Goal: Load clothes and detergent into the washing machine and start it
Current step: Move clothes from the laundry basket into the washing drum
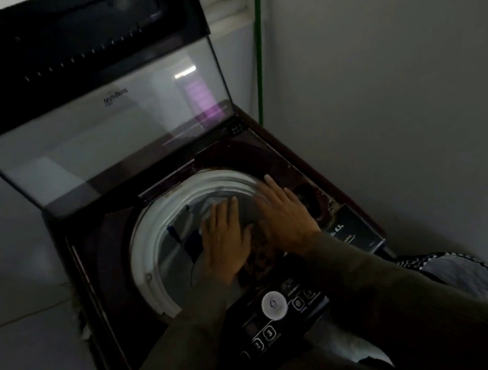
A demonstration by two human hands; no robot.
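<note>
Over the drum mouth I had both hands flat, fingers straight, gripping nothing. L hand point(225, 236) lay on the clothes point(192, 245). R hand point(286, 213) was just beside it, fingertips by the white drum ring point(158, 218). Clothes, pale w/ dark blue bits, sat inside the washing machine point(106, 240). Lid point(104, 127) stood upright behind, control panel point(276, 308) under my forearms.

A: Vantage?
B: Single head-worn wide-angle view, looking forward and steeply down onto the open washing machine point(109, 239), close in.
A: Frame edges?
B: Raised lid point(97, 128) fills the top, wall point(398, 94) runs down the right, wearer's sleeves point(383, 290) enter from the bottom.
</note>
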